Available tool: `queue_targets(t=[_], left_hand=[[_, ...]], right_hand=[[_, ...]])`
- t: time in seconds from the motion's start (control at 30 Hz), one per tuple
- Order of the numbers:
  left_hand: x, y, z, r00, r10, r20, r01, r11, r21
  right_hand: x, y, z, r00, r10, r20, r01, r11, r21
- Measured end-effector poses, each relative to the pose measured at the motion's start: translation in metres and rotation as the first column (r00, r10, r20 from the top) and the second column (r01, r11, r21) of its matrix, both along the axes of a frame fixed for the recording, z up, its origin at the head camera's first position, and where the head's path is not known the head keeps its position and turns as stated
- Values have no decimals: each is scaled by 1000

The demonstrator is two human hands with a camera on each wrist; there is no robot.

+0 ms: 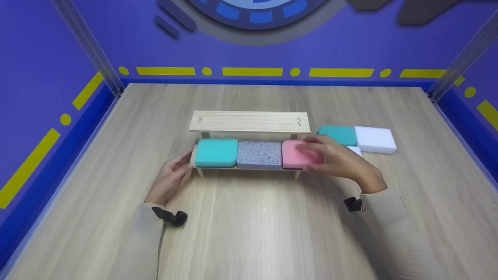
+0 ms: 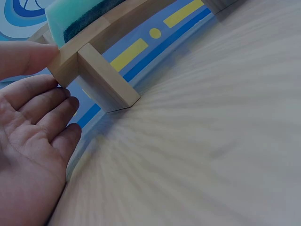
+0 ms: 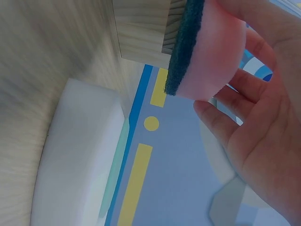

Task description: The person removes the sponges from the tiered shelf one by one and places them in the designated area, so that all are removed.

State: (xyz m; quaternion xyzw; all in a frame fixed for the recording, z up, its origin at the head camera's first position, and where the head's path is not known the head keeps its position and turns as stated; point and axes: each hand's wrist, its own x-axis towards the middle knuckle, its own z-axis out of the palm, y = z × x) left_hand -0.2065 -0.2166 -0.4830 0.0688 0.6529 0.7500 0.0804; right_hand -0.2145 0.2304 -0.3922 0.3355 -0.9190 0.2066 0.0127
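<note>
A two-step wooden stand [image 1: 249,121] carries a row of sponges on its lower front step. From left to right they are a turquoise sponge [image 1: 216,152], a grey speckled sponge [image 1: 259,154] and a pink sponge [image 1: 291,153]. My right hand [image 1: 344,161] grips the pink one at the row's right end; its dark green scouring layer [image 3: 183,52] shows underneath in the right wrist view. At the stand's left end, my left hand [image 1: 167,181] holds the front board's end, thumb above and fingers below, as the left wrist view shows.
Right of the stand lie a green sponge [image 1: 337,135] and a white sponge [image 1: 375,139], side by side on the wooden table [image 1: 249,233]. Another white sponge [image 1: 355,150] is partly hidden behind my right hand. Blue panels [image 1: 249,54] enclose the back and sides.
</note>
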Motion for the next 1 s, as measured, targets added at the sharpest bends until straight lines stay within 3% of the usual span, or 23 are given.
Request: queue_targets(t=[0.4, 0.63, 1.0], left_hand=[[1, -1, 0, 1000, -1, -3, 1, 999, -54], [1, 1, -1, 999, 14, -34, -15, 1000, -11], [0, 2, -1, 1000, 22, -18, -22, 1000, -4]], right_hand=[[1, 2, 0, 1000, -11, 9, 11, 1000, -2], [1, 3, 1, 1000, -5, 6, 5, 1000, -20], [2, 9, 2, 999, -28, 33, 29, 999, -20]])
